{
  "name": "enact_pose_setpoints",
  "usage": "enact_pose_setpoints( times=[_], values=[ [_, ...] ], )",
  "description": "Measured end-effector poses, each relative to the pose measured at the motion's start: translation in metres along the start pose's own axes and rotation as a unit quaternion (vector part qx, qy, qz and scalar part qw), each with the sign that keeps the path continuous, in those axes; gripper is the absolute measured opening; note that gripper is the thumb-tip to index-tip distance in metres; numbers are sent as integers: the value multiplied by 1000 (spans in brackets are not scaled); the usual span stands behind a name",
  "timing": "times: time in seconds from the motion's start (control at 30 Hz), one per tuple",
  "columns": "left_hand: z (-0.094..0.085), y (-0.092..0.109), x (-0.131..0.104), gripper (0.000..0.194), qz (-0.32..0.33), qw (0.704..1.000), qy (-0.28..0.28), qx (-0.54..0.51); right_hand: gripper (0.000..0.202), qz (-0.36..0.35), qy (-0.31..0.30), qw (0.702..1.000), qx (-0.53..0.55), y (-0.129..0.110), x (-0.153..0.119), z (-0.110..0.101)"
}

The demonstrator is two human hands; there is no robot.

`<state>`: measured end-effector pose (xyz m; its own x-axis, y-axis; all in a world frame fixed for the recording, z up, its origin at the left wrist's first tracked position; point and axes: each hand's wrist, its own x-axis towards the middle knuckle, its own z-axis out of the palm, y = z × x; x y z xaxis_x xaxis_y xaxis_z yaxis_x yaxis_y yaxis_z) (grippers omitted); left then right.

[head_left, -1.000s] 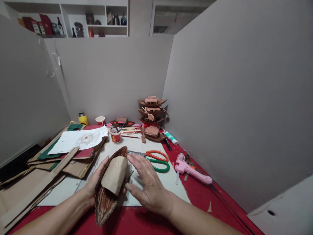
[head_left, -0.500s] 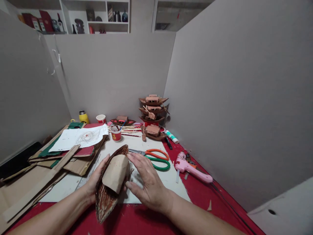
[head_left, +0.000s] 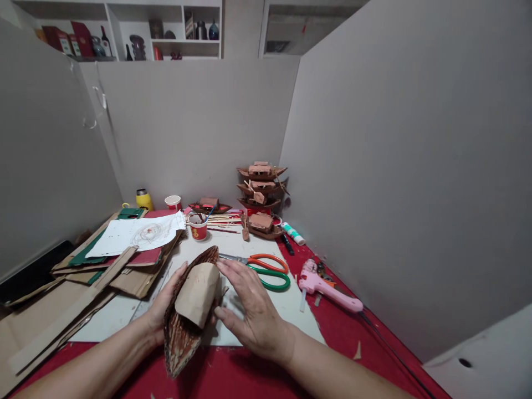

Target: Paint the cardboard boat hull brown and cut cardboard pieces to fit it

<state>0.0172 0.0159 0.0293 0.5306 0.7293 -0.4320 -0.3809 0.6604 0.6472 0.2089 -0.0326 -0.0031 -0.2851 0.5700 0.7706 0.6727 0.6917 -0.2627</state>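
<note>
Hull [head_left: 179, 346] over board's [head_left: 305, 322] near edge, cover [head_left: 198, 291] in, unpainted; left hand [head_left: 161, 310] curled, gripping hull; right hand [head_left: 258, 318] half-open, fingertips at tip.

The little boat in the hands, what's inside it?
Inside the boat is a curved tan piece, like a little roof, with streaky brown hull showing beside it. What's underneath is covered, so I can't tell.

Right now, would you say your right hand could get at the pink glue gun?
Probably yes: the left hand supports the model boat, and the right hand has an apparently open path to the glue gun.
</note>
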Motion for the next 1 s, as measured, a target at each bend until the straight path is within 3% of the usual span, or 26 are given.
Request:
enact_pose_setpoints(
  times=[0.57, 1.0],
  values=[
    [-1, 0, -1, 57, -28, 999, -30, 12, 61, 4, -3, 1000, -5, 0, 0, 0],
    [-5, -2, 2, 48, -15, 999, -28, -5, 62, 2, -7, 1000, 3, 0, 0, 0]
  ],
)
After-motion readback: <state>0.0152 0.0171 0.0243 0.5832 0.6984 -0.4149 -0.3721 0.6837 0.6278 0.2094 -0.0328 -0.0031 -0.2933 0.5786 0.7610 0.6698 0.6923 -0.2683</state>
